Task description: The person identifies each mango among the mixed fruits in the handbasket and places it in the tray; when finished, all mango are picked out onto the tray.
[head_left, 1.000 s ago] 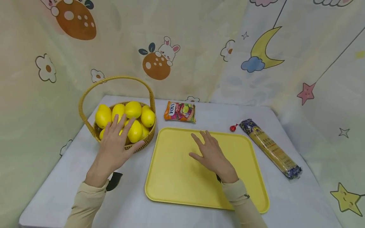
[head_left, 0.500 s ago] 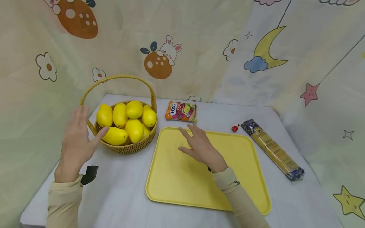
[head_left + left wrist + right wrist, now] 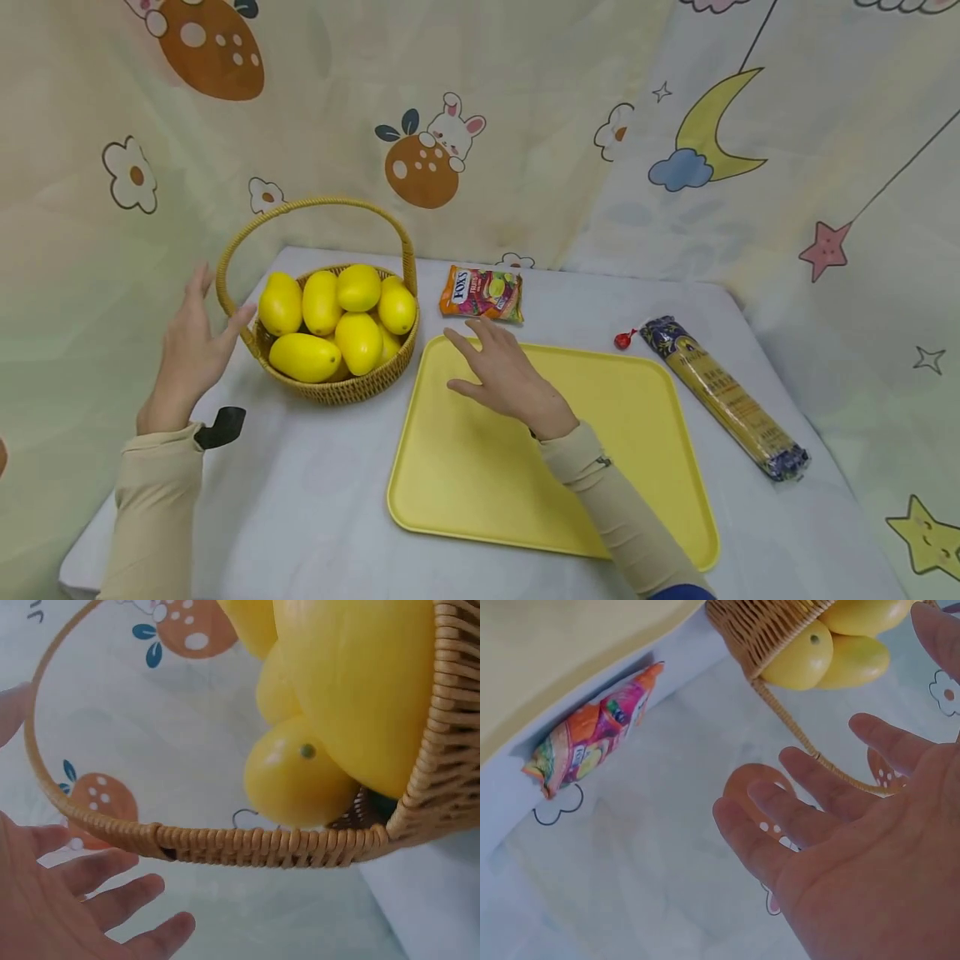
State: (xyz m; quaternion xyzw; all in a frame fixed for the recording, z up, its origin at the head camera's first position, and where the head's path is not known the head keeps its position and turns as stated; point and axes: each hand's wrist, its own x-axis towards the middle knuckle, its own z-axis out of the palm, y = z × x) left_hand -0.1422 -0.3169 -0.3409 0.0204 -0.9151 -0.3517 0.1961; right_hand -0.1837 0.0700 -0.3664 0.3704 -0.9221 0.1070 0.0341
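At the back left of the table stands a wicker basket [image 3: 341,392] with a tall arched handle [image 3: 322,202], filled with several yellow lemons [image 3: 303,358]. My left hand [image 3: 189,354] is just left of the basket, fingers spread and thumb near the handle's left foot. In the left wrist view the fingers [image 3: 124,900] lie beside the handle, holding nothing. My right hand [image 3: 504,373] hovers over the back left part of a yellow tray [image 3: 555,500], fingers extended and nothing held. The right wrist view shows its palm facing the camera, with the basket beyond.
Behind the tray lies a FOX'S candy bag [image 3: 482,294]. To the tray's right are a small red wrapped candy [image 3: 623,340] and a long pack of noodles [image 3: 726,398]. A patterned cloth backdrop [image 3: 547,167] rises behind and beside the white table [image 3: 315,517].
My left hand has moved from in front of the basket out to its left side. The right hand has shifted left over the tray, toward the basket. The objects stay where they were.
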